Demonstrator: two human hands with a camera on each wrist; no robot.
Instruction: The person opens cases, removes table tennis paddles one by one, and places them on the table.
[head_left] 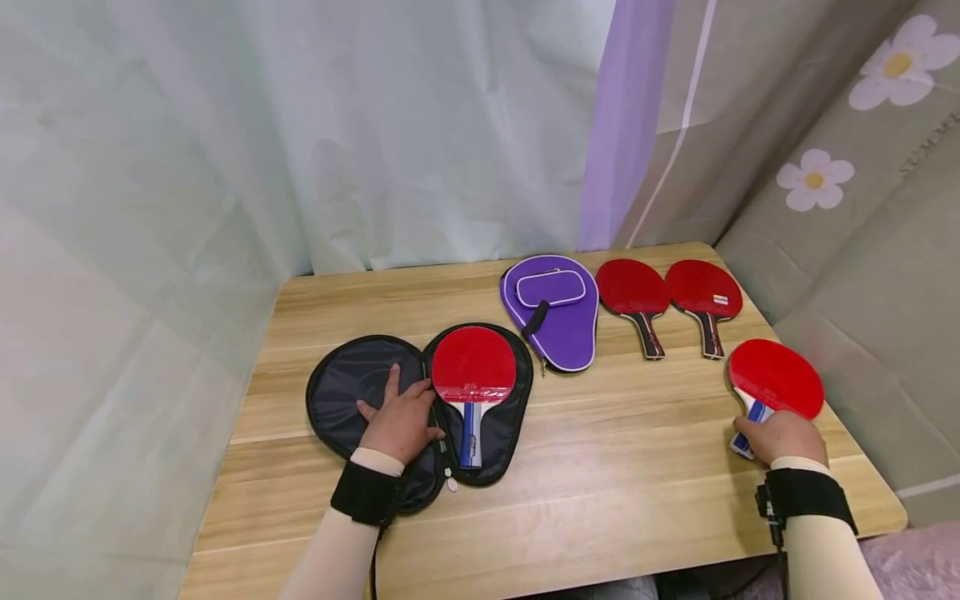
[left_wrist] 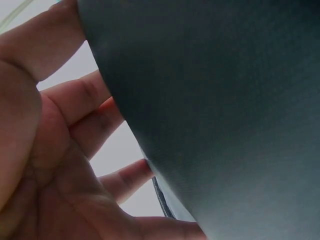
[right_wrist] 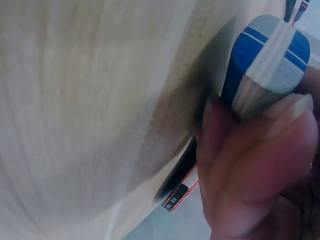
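My left hand lies with spread fingers over the left half of an unzipped black paddle case. In the left wrist view, a dark sheet of the case hides those fingertips. A red table tennis paddle with a blue and white handle rests in the case's right half, beside the hand. At the right side of the table, my right hand grips the handle of another red paddle. The right wrist view shows this paddle's blue and white handle end poking out past my fingers.
A purple paddle case with a small front pocket lies near the table's back. To its right lie two red paddles, one plain and one with a small label. Curtains hang behind the wooden table.
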